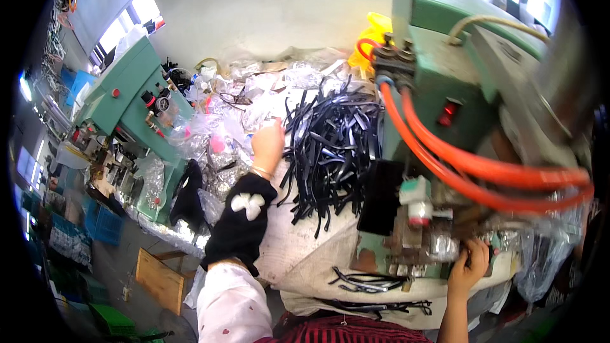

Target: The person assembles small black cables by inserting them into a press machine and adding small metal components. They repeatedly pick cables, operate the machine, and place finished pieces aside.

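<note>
Across the cloth-covered table [286,254], as the head camera is showing it, one big heap of black strips [333,152] is lying in the middle, too tangled for counting. Two smaller bunches are lying nearer the person: one front bunch [365,281] by the right-hand machine's base and one lower bunch [391,307] on the cloth below it. Two green machines are standing there, one left machine [130,82] and one right machine [432,57], the latter carrying two thick orange hoses [508,171] and one lit red switch [448,111]. One yellow bag [379,23] is sitting behind the heap. Two hands are showing. The left hand [269,144] is resting at the heap's left edge, so the strips are lying just to its right; its fingers are bending, and whether they are pinching one is staying hidden. The right hand [469,268] is sitting beside the metal clamp [413,241], well apart from the heap, fingers curling; I am not managing to tell what they are gripping.
</note>
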The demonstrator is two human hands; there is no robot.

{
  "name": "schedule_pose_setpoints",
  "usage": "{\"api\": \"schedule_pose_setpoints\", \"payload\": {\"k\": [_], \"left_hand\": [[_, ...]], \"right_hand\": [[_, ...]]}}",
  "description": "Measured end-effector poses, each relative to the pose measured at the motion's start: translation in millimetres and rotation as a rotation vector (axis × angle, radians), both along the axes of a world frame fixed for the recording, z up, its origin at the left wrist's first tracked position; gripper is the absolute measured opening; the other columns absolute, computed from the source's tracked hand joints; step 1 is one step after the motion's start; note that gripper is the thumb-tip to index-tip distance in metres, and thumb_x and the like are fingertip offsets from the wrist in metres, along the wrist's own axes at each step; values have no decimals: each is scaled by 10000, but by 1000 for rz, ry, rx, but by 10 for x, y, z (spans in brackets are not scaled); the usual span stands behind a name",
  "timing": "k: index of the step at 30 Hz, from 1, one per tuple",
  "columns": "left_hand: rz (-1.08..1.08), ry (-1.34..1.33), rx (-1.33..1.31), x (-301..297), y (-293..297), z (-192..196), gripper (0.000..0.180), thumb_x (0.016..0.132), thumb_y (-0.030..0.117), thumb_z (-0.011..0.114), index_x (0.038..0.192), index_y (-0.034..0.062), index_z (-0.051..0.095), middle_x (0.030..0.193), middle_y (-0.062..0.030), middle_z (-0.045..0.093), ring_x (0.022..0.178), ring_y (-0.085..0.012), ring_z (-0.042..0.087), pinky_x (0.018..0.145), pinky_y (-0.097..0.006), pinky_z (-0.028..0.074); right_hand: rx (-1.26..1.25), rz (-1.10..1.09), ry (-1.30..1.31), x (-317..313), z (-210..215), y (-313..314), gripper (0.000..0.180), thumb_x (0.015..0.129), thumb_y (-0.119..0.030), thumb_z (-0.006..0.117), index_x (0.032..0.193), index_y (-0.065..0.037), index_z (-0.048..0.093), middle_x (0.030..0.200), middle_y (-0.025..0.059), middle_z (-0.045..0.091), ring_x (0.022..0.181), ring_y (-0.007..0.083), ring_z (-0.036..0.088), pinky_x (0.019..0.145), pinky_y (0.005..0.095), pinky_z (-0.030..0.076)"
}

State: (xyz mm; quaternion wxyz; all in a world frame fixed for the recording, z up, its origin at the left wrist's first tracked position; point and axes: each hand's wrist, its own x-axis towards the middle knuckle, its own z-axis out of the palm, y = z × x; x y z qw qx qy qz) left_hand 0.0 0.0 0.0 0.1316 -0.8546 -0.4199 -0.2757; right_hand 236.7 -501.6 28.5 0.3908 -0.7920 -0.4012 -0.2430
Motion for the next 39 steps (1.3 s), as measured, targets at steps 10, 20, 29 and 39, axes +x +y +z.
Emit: {"api": "schedule_pose_setpoints", "payload": {"k": [10,20,29,39], "left_hand": [[197,180,-437,-434,-1156,79,192,694,190,676,745,22,754,801,-215,724,756,-352,729,682,-456,569],[-130,-790,-950,-674,-1565,143,198,962,155,571,1066,2,641,719,-77,654,530,-161,637,414,-268,436],[-831,-826,-335,-105,-3572,1176,89,922,31,625,972,-38,648,891,-155,715,685,-211,662,621,-287,540],[-1311,-435,135,484,-3718,1392,207,718,18,741,919,29,692,1039,-152,704,633,-147,593,500,-238,454]], "right_hand": [[123,60,-70,-126,60,-130,154,792,27,624,912,-28,703,891,137,699,915,339,656,967,458,489],[200,111,-32,-34,81,-274,154,784,16,653,920,-31,709,885,122,708,939,335,657,893,422,511],[-248,-234,69,-24,133,-1027,287,760,-146,784,1021,-62,702,979,101,645,1033,321,578,865,437,472],[-162,-193,20,16,224,-419,89,784,-81,741,837,-41,682,807,118,611,872,349,573,865,445,478]]}}
